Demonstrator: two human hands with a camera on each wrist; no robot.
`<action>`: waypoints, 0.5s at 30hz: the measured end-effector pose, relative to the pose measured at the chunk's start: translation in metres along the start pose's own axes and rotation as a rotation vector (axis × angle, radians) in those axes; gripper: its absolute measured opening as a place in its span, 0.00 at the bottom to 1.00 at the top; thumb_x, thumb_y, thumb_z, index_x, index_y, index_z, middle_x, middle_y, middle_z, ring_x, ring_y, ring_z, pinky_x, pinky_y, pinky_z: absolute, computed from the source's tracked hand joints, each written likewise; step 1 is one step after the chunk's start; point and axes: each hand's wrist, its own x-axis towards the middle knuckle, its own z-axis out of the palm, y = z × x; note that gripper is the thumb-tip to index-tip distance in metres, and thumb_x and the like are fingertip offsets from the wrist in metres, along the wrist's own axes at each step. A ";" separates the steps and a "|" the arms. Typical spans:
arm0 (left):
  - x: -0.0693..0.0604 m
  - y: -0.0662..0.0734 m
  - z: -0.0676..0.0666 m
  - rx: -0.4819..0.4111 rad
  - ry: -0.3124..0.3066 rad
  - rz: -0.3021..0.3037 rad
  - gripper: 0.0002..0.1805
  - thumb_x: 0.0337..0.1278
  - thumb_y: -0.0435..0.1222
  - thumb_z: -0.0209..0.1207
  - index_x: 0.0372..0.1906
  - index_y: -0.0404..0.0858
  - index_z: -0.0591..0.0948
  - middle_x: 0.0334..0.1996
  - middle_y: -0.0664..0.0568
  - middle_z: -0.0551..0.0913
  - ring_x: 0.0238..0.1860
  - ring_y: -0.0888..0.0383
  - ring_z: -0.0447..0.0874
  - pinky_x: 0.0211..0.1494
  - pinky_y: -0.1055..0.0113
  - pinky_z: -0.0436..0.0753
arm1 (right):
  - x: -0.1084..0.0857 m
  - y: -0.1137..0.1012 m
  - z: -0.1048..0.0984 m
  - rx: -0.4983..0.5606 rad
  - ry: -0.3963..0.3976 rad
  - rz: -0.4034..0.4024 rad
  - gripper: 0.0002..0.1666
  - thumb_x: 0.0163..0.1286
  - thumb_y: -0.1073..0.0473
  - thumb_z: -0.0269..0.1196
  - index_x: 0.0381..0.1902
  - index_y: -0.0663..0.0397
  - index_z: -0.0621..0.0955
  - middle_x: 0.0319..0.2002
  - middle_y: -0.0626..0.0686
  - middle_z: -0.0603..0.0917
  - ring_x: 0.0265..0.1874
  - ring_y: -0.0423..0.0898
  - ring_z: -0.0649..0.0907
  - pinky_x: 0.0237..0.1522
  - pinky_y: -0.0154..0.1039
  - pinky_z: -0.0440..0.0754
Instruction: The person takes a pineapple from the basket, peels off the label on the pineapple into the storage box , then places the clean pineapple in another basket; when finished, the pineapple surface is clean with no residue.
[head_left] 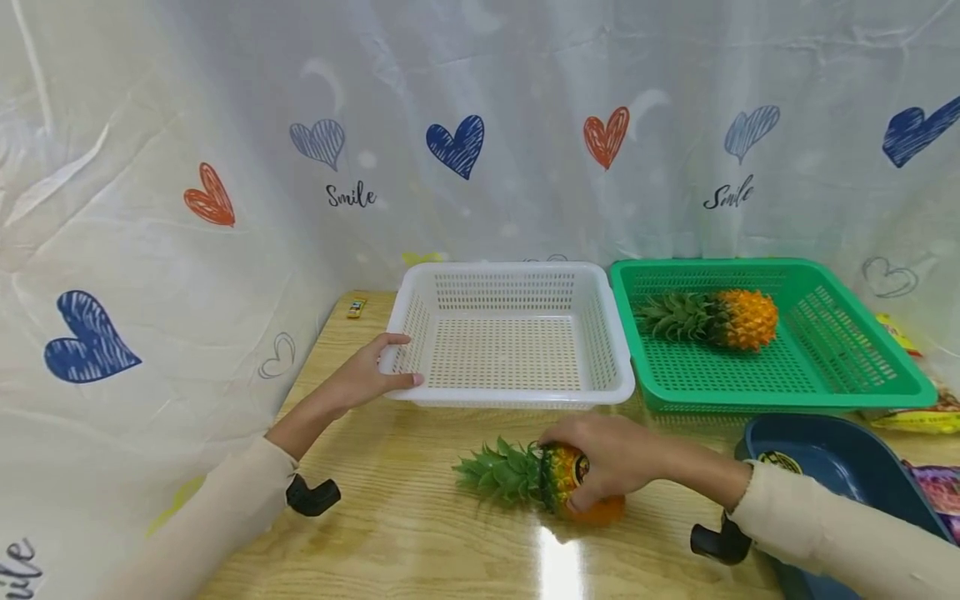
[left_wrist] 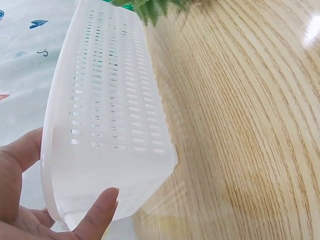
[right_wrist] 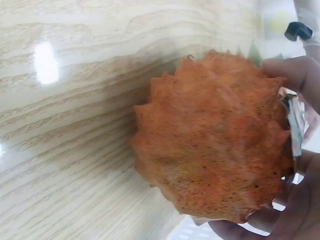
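My left hand (head_left: pixel 365 375) grips the left end of a white slotted basket (head_left: pixel 497 395), thumb and fingers on its rim; the left wrist view shows the fingers at the basket's corner (left_wrist: pixel 110 170). In front of the basket, my right hand (head_left: pixel 611 454) holds a pineapple (head_left: pixel 558 479) lying on its side, leaves pointing left, with a round label on its body. Up close in the right wrist view, the orange base of the pineapple (right_wrist: pixel 210 140) fills the middle, with fingers around its far side. The white basket holds nothing.
Right of the white basket stands a green basket (head_left: pixel 750 402) with another pineapple (head_left: pixel 746 319) in it. A dark blue basin (head_left: pixel 825 442) is under my right forearm, near bagged snacks (head_left: pixel 926 417) at the right edge. A small yellow packet (head_left: pixel 356 308) lies at the back left.
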 end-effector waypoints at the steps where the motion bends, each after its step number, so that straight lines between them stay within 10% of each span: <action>1: 0.000 0.000 0.000 0.000 -0.001 0.001 0.46 0.60 0.44 0.69 0.76 0.37 0.58 0.59 0.36 0.79 0.53 0.49 0.83 0.53 0.60 0.80 | 0.000 0.000 0.000 0.011 0.001 0.004 0.45 0.52 0.44 0.75 0.67 0.50 0.76 0.58 0.48 0.80 0.49 0.44 0.80 0.44 0.44 0.79; 15: -0.001 0.003 0.001 0.047 0.036 -0.010 0.45 0.59 0.46 0.70 0.75 0.37 0.61 0.62 0.33 0.74 0.57 0.43 0.80 0.55 0.56 0.80 | -0.001 0.007 0.002 0.093 0.016 0.011 0.45 0.56 0.36 0.74 0.68 0.47 0.75 0.61 0.47 0.78 0.56 0.48 0.79 0.50 0.51 0.80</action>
